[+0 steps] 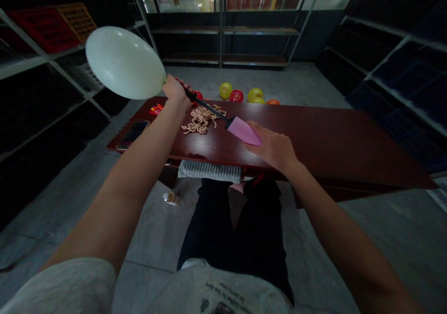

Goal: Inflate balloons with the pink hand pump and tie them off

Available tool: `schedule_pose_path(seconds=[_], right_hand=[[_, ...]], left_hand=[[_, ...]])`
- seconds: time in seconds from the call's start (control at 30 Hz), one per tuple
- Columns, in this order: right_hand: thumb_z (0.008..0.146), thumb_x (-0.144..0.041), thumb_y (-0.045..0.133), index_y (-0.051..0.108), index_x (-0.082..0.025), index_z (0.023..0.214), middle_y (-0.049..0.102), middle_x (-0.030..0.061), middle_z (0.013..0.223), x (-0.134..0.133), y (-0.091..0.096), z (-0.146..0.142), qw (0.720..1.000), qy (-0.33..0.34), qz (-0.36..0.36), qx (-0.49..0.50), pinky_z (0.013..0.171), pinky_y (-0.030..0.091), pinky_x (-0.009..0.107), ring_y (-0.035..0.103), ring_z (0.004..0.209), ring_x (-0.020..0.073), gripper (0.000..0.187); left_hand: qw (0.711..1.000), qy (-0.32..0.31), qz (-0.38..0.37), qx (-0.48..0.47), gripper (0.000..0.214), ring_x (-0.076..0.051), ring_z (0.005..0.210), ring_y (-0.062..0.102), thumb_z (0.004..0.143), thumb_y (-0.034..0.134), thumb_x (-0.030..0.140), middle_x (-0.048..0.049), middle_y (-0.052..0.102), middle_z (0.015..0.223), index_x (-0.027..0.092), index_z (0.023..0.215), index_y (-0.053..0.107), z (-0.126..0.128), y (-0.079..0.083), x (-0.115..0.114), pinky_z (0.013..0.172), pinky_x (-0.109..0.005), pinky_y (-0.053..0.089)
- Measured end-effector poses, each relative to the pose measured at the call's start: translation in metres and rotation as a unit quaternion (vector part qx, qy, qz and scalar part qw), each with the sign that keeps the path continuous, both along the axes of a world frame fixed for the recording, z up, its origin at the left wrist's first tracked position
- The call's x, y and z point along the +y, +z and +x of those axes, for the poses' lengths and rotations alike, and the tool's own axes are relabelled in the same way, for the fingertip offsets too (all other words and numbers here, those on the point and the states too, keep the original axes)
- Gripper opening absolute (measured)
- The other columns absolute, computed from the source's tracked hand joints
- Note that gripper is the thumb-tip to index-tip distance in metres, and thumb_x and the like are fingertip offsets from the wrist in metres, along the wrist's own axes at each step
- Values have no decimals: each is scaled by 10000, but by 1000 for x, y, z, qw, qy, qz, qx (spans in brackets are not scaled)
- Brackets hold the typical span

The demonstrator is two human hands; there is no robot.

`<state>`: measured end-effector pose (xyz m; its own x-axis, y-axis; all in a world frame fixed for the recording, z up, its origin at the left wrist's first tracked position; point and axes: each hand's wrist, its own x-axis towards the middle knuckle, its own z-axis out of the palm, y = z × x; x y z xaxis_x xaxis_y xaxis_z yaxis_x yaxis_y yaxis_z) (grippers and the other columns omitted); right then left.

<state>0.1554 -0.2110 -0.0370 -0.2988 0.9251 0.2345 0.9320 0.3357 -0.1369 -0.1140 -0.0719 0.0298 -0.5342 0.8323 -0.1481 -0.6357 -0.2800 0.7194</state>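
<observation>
Two hands on a pump, with a big balloon at the end

The big pale balloon [125, 63] is up in the air, to the left, over the far left end of the brown counter [331, 137]. It is round and fat, and its neck comes down to the left hand [176, 90].

The left hand is curled closed. It seems to pinch the neck of the balloon where it meets the pump [243, 130], but the fingers hide that spot, so I cannot tell how tight it is. The right hand [274, 146] is bent around the wide pink end of the pump, with its thumb and fingers closed on it. A thin black rod shows between the two hands.

To do this well, I think the left hand should squeeze the neck snugly so no air sneaks out. The right hand should push and pull in a straight line, nice and slow, so the rod does not bend. The balloon looks very full, so small, soft pushes seem best, or it could pop.

A heap of tan curly things [200, 118] lies on the counter under the rod.
</observation>
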Motion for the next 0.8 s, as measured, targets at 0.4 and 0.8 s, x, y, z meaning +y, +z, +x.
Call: schedule_pose_path(seconds=[0.4, 0.8], right_hand=[[941, -571, 585, 527, -220, 1488, 783, 128, 1140, 28, -1, -20, 1000, 10, 1, 25, 756, 510, 372, 738, 938, 320, 652], [971, -487, 593, 434, -278, 1562, 752, 111, 1206, 35, -40, -1, 994, -10, 97, -56, 648, 417, 311, 708, 861, 245, 647]], left_hand=[[994, -56, -13, -88, 463, -69, 359, 336, 1031, 519, 464, 66, 345, 495, 217, 670, 366, 79, -43, -12, 390, -200, 269], [998, 8, -31, -57, 430, -67, 340, 357, 1012, 527, 406, 76, 343, 466, 224, 667, 346, 51, -57, 29, 381, -190, 289]])
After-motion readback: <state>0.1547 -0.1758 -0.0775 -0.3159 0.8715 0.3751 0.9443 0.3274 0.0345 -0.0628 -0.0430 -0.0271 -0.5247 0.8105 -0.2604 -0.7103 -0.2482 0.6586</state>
